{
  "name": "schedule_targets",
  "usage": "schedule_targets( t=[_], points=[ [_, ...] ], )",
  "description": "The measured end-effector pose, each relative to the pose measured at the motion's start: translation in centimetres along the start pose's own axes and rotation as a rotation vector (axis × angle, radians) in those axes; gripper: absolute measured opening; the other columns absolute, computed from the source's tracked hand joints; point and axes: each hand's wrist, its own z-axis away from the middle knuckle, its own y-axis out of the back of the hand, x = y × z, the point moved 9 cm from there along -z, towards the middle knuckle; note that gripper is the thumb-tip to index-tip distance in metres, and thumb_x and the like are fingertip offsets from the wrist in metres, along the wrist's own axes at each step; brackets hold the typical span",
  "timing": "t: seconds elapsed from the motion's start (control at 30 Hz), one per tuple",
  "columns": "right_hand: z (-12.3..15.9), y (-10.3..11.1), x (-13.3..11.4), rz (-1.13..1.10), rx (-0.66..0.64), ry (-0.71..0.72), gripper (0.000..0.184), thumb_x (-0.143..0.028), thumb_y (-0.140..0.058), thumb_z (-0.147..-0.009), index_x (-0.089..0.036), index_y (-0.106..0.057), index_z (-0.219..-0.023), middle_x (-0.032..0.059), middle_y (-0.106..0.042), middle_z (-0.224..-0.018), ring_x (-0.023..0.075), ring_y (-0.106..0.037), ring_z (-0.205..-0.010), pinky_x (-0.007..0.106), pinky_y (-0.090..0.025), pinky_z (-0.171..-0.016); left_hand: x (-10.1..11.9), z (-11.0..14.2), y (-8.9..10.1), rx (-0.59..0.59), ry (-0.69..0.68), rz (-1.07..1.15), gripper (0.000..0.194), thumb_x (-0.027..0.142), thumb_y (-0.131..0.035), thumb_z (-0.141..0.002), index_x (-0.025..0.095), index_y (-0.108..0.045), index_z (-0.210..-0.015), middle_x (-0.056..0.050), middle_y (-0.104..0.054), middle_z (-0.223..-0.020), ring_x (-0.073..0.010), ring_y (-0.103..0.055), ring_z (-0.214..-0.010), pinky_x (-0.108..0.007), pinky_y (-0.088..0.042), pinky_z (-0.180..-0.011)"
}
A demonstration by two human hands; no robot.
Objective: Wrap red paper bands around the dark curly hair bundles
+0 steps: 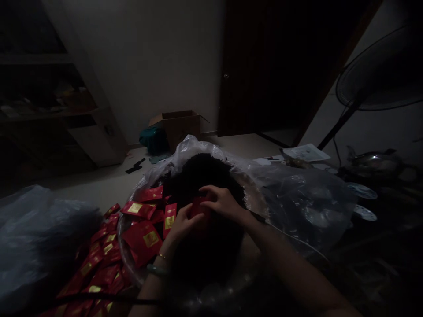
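Note:
Both my hands meet over a dark heap of loose material (201, 176) that lies in a clear plastic bag. My left hand (180, 226) and my right hand (223, 202) pinch a small red packet (200, 207) between them, fingers closed on its edges. A green bangle and a thin bracelet sit on my left wrist. To the left of my hands, several red packets with gold labels (143, 237) lie spread out in a pile, some on the rim of a shallow clear bowl (127, 259).
A crumpled clear plastic bag (307, 207) bulges at the right, another pale bag (36, 233) at the left. A cardboard box (178, 125) stands by the far wall, a shelf unit (82, 123) at left, a standing fan (380, 75) and a metal pot (373, 163) at right. The room is dim.

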Motion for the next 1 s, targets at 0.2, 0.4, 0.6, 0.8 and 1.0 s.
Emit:
schedule_targets(
  t=[0.2, 0.4, 0.6, 0.8, 1.0],
  points=[
    [0.1, -1.6, 1.5, -0.072, -0.019, -0.094, 0.008, -0.023, -0.068, -0.071, -0.016, -0.07, -0.069, 0.0018, -0.068, -0.071, 0.0149, -0.061, -0.067, 0.024, -0.045, -0.062, -0.4, 0.2, -0.3, -0.023, 0.087, 0.059, 0.037, 0.032, -0.076, -0.053, 0.014, -0.069, -0.085, -0.004, -0.072, -0.077, -0.0199, -0.063, -0.072, -0.027, -0.049, -0.065],
    [-0.7, -1.2, 3.1, -0.044, -0.083, -0.123, 0.021, -0.032, -0.059, -0.08, -0.016, -0.072, -0.085, 0.0032, -0.071, -0.08, 0.0157, -0.063, -0.07, 0.024, -0.047, -0.063, -2.4, 0.8, -1.1, -0.038, 0.272, 0.154, 0.036, 0.03, -0.081, -0.048, 0.012, -0.068, -0.076, -0.002, -0.069, -0.067, -0.0144, -0.061, -0.059, -0.024, -0.048, -0.058],
    [0.6, 2.9, 11.4, 0.52, -0.242, -0.38, 0.029, -0.022, -0.078, -0.058, -0.013, -0.068, -0.083, 0.0107, -0.069, -0.087, 0.0234, -0.064, -0.08, 0.028, -0.046, -0.066, -3.7, 0.3, -0.2, 0.066, 0.301, 0.271, 0.045, 0.033, -0.084, -0.044, 0.011, -0.068, -0.08, -0.005, -0.072, -0.072, -0.0156, -0.064, -0.062, -0.025, -0.05, -0.061],
    [2.8, 2.8, 15.0, 0.54, -0.271, -0.425, 0.027, -0.02, -0.082, -0.049, -0.018, -0.065, -0.071, 0.0038, -0.067, -0.072, 0.0186, -0.063, -0.069, 0.024, -0.043, -0.059, -3.9, 0.0, 0.8, 0.125, 0.289, 0.32, 0.05, 0.035, -0.085, -0.041, 0.01, -0.068, -0.08, -0.008, -0.072, -0.073, -0.0175, -0.066, -0.061, -0.027, -0.051, -0.061],
    [1.2, 4.7, 12.2, 0.424, -0.282, -0.374, 0.036, -0.032, -0.07, -0.07, -0.014, -0.066, -0.101, 0.0088, -0.069, -0.096, 0.0231, -0.064, -0.087, 0.028, -0.047, -0.071, -3.8, 0.1, 0.3, 0.095, 0.296, 0.318, 0.047, 0.034, -0.084, -0.044, 0.01, -0.068, -0.081, -0.006, -0.072, -0.072, -0.0159, -0.065, -0.06, -0.026, -0.051, -0.06]
  ],
)
